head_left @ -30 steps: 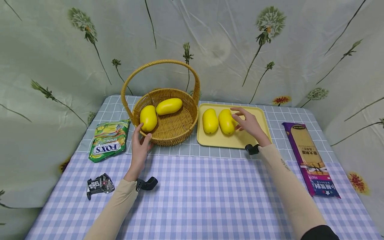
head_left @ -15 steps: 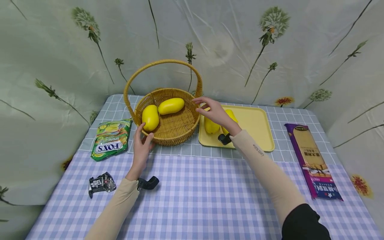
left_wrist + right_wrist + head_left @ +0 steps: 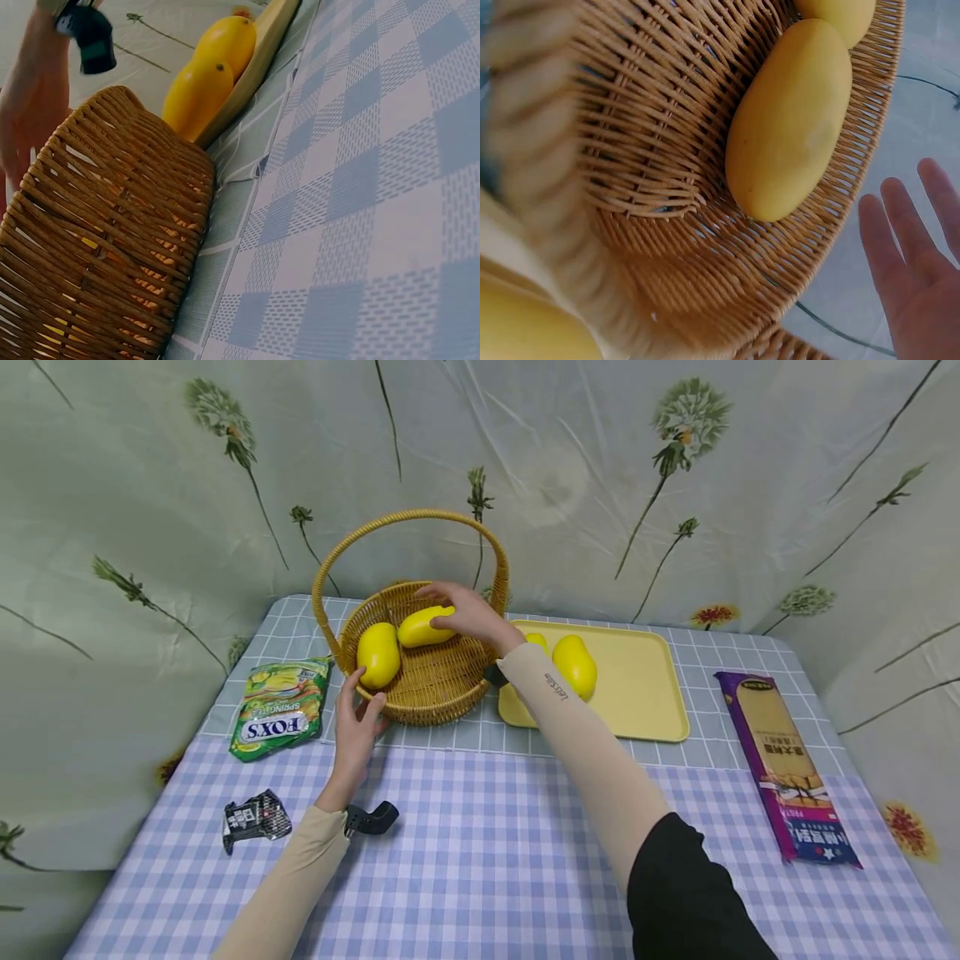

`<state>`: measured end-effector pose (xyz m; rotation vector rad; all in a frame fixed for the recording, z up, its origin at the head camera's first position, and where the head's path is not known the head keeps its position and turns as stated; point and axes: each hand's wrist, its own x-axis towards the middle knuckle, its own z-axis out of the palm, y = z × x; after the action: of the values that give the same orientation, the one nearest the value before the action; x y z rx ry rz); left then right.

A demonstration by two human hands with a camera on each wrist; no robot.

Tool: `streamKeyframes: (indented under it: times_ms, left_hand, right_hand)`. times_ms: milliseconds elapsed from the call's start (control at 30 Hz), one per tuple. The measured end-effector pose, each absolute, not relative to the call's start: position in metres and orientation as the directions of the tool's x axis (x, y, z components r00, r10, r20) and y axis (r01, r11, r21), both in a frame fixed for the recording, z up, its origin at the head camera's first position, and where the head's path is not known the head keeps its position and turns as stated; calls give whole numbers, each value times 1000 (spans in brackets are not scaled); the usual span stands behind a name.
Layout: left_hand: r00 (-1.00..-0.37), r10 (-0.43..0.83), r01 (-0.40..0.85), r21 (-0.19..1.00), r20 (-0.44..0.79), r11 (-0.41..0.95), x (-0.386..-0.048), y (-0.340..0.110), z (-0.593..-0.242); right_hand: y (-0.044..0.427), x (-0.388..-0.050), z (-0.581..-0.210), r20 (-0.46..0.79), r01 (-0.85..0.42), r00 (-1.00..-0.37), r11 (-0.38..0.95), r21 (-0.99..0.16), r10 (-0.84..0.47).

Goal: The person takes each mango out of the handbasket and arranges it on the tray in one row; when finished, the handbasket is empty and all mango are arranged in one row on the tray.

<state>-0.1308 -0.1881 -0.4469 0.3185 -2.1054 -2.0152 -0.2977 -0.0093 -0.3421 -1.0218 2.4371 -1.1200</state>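
Note:
My left hand [image 3: 354,735] rests at the front left of the wicker basket [image 3: 442,697], fingertips touching its rim and outer wall; its fingers are out of sight in the left wrist view. Inside the basket lie two yellow mangoes, an upright-lying one [image 3: 378,656] at the left and a sideways one [image 3: 422,627] at the back. Over the back right of the basket hovers my right hand [image 3: 472,612], partly covering the sideways mango [image 3: 791,127]. Its fingers [image 3: 911,225] are extended and apart from that fruit in the right wrist view, with nothing held.
Right of the basket stands a yellow tray [image 3: 637,685] with two more mangoes [image 3: 574,667], one mostly behind the right forearm. A green FOX'S bag [image 3: 277,706] and a black wrapper [image 3: 255,818] lie left, a purple pasta packet [image 3: 787,768] right. The tall handle [image 3: 408,516] arches over the basket.
My right hand has travelled left from the mangoes on the tray, past the basket's right rim, to above the sideways mango. My left hand stays at the basket.

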Motion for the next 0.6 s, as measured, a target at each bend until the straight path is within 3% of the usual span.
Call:
streamKeyframes:
  times_ms: [333,600]
  left_hand:
    - [-957,-291,-17,999,-6,36,-132,-188,-445]
    - [-953,-301,-26,999,-15,33,-132,-188,-446]
  right_hand:
    - [-33,-304,-356,-132,-422,-715,576,-700,-686]
    - [-40,-301,-359,-329,-480,-683,741,-469,-652]
